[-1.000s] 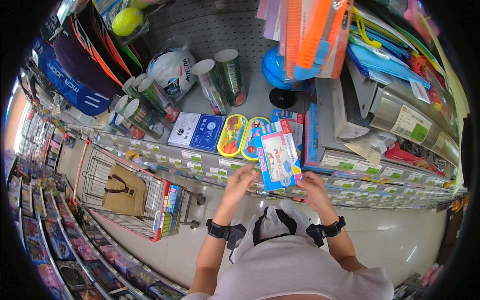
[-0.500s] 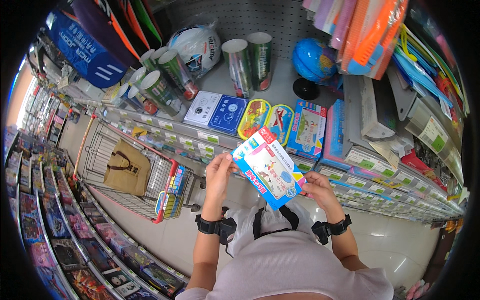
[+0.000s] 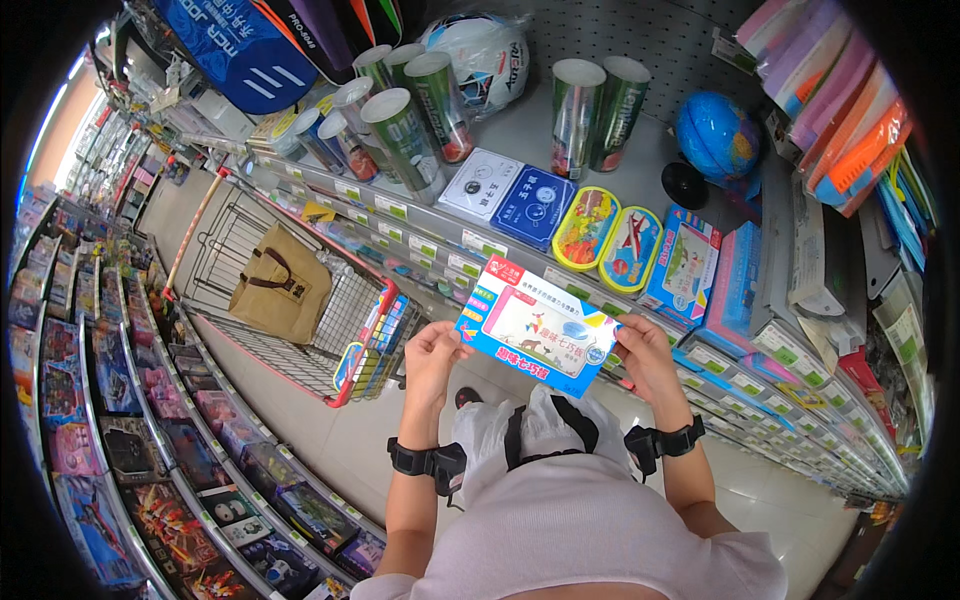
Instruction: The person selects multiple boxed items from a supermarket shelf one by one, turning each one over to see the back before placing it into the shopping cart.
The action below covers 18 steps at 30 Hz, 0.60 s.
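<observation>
A flat blue-and-white toy box [image 3: 540, 325] with a pictured front is held in front of my body, face up. My left hand [image 3: 435, 355] pinches its left edge between thumb and fingers. At its right end, my right hand [image 3: 645, 350] grips the corner in the same way. Beyond it on the shelf lie a similar blue box [image 3: 683, 265], two yellow-rimmed oval cases, one with colourful contents [image 3: 587, 228] and one with an airplane picture [image 3: 631, 248], and a white flat box [image 3: 484, 187] beside a dark blue one [image 3: 540, 205].
A shopping cart [image 3: 343, 385] with a tan bag [image 3: 285, 290] stands to the left. Tall green tubes [image 3: 578, 115], a wrapped ball [image 3: 485, 65] and a small globe [image 3: 717, 135] are on the grey shelf. Another shelf of boxed toys [image 3: 180, 520] curves along the lower left.
The box has turned to lie more level, its left end still in my left hand and its right end in my right. The shelf and cart have shifted rightward in view.
</observation>
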Motion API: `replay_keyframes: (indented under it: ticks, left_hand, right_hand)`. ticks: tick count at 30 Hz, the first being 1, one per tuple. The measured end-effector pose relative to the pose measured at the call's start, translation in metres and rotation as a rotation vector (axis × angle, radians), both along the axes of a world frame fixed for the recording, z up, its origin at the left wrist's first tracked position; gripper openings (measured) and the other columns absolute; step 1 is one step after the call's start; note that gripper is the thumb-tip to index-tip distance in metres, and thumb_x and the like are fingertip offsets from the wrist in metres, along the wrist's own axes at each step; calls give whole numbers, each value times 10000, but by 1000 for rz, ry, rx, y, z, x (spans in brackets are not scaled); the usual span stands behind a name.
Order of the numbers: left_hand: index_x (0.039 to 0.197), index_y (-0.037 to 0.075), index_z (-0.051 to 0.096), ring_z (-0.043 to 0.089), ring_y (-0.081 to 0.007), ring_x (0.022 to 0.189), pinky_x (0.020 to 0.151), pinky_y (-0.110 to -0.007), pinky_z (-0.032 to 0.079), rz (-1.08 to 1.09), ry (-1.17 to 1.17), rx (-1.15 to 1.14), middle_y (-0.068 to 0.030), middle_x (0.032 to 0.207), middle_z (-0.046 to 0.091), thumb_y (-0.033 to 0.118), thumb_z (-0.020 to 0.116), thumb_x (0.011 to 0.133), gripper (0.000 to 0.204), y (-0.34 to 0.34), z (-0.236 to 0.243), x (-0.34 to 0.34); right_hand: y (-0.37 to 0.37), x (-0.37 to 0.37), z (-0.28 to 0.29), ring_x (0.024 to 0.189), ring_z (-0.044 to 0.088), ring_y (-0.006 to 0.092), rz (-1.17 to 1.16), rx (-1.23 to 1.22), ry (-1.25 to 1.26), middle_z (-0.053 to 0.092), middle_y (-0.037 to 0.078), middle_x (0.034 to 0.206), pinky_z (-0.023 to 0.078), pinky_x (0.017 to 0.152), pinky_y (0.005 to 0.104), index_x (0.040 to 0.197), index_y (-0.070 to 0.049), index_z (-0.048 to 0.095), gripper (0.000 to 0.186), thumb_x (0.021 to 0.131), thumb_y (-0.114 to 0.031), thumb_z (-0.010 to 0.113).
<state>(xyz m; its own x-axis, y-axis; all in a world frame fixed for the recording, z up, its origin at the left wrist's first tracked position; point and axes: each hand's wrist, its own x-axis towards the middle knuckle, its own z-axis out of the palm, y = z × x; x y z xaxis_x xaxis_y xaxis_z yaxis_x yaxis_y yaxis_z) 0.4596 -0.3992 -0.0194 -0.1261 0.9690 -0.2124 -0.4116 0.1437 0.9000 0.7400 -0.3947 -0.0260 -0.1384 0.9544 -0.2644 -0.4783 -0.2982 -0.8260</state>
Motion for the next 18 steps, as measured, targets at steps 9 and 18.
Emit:
replay_keyframes:
  ticks: [9, 18]
  left_hand:
    - [906, -52, 533, 567, -129, 659, 589, -224, 449, -100, 52, 0, -90, 758, 592, 5, 565, 717, 200, -7, 5, -34]
    - [893, -35, 569, 590, -159, 754, 700, -258, 466, -153, 493, 360, -103, 832, 611, -14, 642, 618, 286, -12, 26, -49]
  right_hand:
    - [4, -25, 3, 775, 546, 120, -10, 0, -112, 585, 83, 895, 438, 708, 249, 1011, 18, 517, 265, 785, -114, 558]
    - [10, -34, 28, 958, 508, 139, 69, 262, -284, 535, 121, 1050, 406, 823, 259, 1096, 35, 461, 301, 797, 4, 474]
